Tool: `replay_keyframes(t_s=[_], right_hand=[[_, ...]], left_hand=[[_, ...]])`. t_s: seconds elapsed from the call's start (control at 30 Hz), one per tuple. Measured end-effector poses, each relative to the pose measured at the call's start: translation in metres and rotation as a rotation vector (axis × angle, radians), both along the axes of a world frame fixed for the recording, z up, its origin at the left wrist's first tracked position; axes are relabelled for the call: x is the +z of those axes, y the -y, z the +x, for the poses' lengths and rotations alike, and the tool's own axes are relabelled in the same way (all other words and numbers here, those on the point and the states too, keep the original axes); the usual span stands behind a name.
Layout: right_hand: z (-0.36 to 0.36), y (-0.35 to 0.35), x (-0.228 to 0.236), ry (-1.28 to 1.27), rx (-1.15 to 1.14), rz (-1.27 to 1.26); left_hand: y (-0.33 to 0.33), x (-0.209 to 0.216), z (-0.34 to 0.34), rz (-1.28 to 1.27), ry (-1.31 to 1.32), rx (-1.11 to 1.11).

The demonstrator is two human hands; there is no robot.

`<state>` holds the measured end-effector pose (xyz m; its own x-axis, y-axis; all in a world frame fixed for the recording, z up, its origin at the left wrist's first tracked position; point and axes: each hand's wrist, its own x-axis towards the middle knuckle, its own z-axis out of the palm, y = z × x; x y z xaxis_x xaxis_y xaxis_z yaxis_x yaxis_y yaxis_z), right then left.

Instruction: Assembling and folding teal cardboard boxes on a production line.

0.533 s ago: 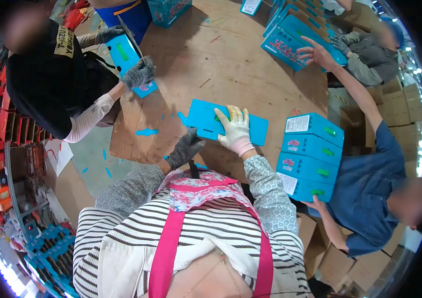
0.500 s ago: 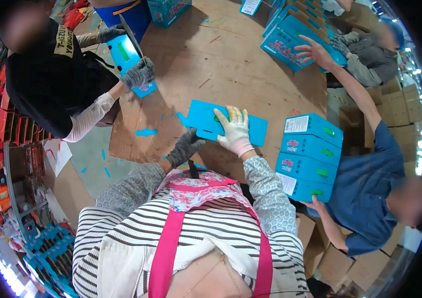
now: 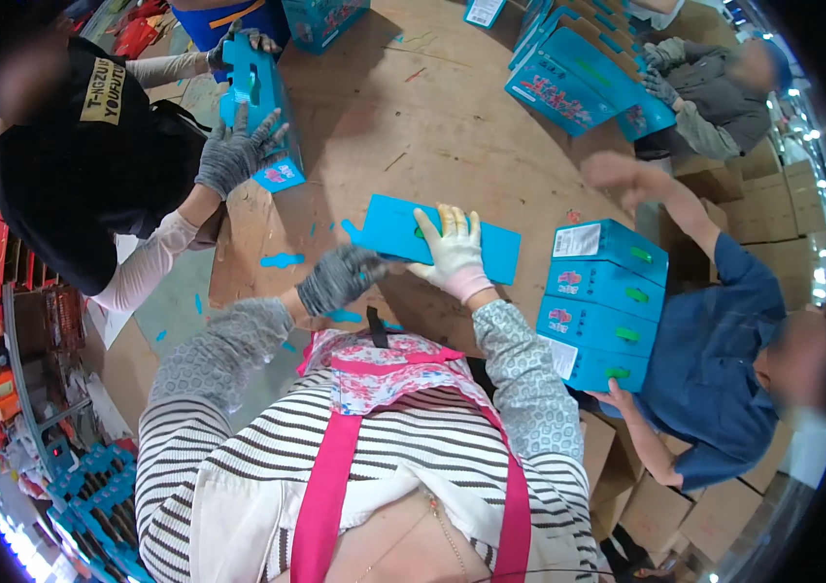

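Note:
A flat-topped blue carton box (image 3: 498, 255) with a small green piece on top lies before me on the table. My right hand (image 3: 454, 255), in a pale glove with yellowed fingertips, rests on it, fingers spread over the top and thumb toward the near edge. At the box's near left corner is my left hand (image 3: 343, 280) in a dark grey glove. Its fingers are drawn together and point toward my right thumb; what they hold, if anything, is hidden. Blue cardboard scraps (image 3: 282, 260) are scattered left of the box.
Right of me, a co-worker's hand (image 3: 615, 389) supports a row of blue boxes (image 3: 599, 321) with green handles. On the left another person's gloved hands (image 3: 238, 155) handle a blue box (image 3: 282, 146). More blue cartons (image 3: 558, 83) stand at the far right of the wooden table (image 3: 413, 126).
My left hand has shifted slightly left, its fingers still near the box corner. My right hand stays on the box. The right co-worker's raised arm has come down and nearer; the left person's box has turned.

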<state>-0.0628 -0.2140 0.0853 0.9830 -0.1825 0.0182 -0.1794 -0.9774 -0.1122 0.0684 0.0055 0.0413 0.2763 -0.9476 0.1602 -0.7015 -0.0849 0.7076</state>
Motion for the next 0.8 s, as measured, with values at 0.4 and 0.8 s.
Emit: replay_keyframes(t_s=[0.4, 0.8], right_hand=[[-0.014, 0.012, 0.006, 0.071, 0.066, 0.209], [-0.017, -0.034, 0.011, -0.107, 0.002, -0.107]], left_hand=[[0.046, 0.035, 0.049, 0.142, 0.493, -0.264], [0.042, 0.029, 0.018, 0.229, 0.711, -0.135]])
